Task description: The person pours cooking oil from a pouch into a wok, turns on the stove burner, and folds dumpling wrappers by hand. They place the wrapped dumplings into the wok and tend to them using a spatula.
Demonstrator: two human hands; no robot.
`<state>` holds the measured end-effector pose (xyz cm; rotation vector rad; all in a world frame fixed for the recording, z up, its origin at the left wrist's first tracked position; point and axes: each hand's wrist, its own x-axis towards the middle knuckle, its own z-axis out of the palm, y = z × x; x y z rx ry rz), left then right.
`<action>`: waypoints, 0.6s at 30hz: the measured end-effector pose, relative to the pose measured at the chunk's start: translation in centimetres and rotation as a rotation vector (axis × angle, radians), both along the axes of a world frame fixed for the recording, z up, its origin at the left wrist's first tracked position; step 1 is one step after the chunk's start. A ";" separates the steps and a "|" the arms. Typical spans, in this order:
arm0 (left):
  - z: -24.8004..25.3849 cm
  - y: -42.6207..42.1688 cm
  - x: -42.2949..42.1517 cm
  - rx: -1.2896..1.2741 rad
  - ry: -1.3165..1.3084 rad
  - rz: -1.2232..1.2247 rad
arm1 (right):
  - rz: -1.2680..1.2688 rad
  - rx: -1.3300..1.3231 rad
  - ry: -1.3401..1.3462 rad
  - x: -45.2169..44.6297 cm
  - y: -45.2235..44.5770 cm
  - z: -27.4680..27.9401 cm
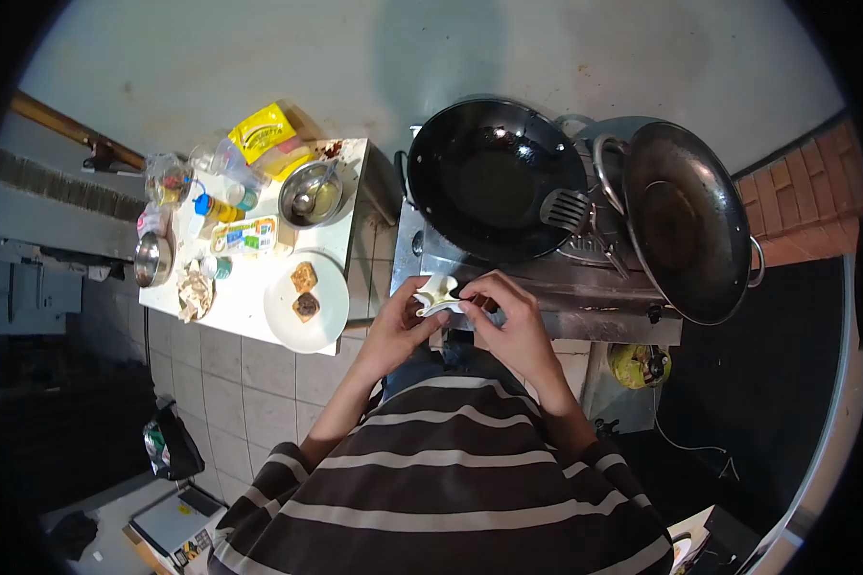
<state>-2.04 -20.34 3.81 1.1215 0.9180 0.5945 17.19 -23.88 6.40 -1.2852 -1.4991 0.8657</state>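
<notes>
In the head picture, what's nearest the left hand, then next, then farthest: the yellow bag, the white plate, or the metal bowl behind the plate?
From the left hand:
1. White plate, to its left.
2. Metal bowl, behind the plate.
3. Yellow bag, farthest back, left of the bowl.

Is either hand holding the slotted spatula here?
No, the slotted spatula lies at the edge of the black wok, while the left hand and right hand hold a small white item.
</notes>
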 end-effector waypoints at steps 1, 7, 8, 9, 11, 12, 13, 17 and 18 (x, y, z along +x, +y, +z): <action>-0.3 -0.4 0.1 -0.010 0.006 0.018 | -0.011 -0.022 -0.007 0.0 -0.2 0.0; -0.6 -0.8 0.2 0.084 -0.035 0.029 | 0.035 -0.046 -0.013 0.1 -0.7 -0.5; -0.4 -0.9 0.3 0.107 -0.052 0.061 | 0.036 -0.050 -0.006 0.0 -0.6 -0.6; -0.2 -0.9 0.2 0.103 -0.049 0.079 | 0.036 -0.055 0.000 -0.1 -0.6 -0.6; -0.1 -0.9 -0.1 0.128 -0.032 0.072 | 0.057 -0.055 -0.004 -0.4 -0.2 -0.4; -0.6 -1.1 -0.4 0.136 -0.034 0.091 | 0.063 -0.049 -0.014 -0.6 -0.1 -0.3; -0.8 -1.2 -0.6 0.136 -0.034 0.104 | 0.068 -0.042 -0.026 -0.7 0.1 -0.2; -1.1 -1.8 -1.4 0.139 -0.029 0.150 | 0.119 -0.039 -0.037 -1.4 0.5 0.2; -1.1 -1.9 -1.5 0.125 -0.042 0.169 | 0.127 -0.033 -0.032 -1.6 0.6 0.1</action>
